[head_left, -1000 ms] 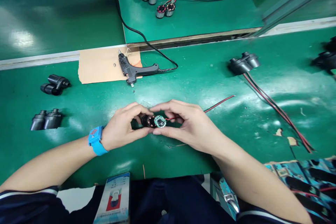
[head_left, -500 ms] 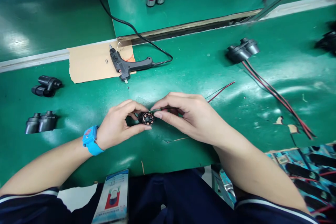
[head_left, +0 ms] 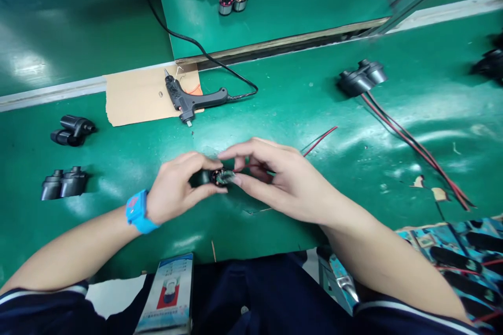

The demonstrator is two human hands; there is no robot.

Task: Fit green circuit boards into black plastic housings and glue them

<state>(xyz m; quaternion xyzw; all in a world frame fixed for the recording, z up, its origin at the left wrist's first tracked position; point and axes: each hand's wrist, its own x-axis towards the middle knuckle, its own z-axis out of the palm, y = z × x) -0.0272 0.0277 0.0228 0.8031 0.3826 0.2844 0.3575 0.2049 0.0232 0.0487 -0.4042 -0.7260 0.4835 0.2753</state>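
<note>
Between the thumb and fingers of my left hand (head_left: 173,188), closed around its sides, is a small motor (head_left: 215,177) with copper windings in a black housing. My right hand (head_left: 288,180) is closed on red and black wires (head_left: 320,140), which come out behind it to the right. Its thumb tip touches a small greenish piece (head_left: 226,175) at the motor's open face. That piece is blurred, and I cannot tell whether it is a circuit board. A blue wristband (head_left: 140,212) is on my left wrist.
A glue gun (head_left: 196,98) lies on cardboard (head_left: 135,97), its cord running back. Black twin housings (head_left: 70,130) stand at left, and another (head_left: 362,78) with wires at right. Several wound stators (head_left: 226,3) sit on the raised shelf. A box (head_left: 168,293) is near my lap.
The greenish piece now covers part of the motor's face, where the windings showed before. My right index finger has lifted and reaches farther left; the wire ends have shifted left.
</note>
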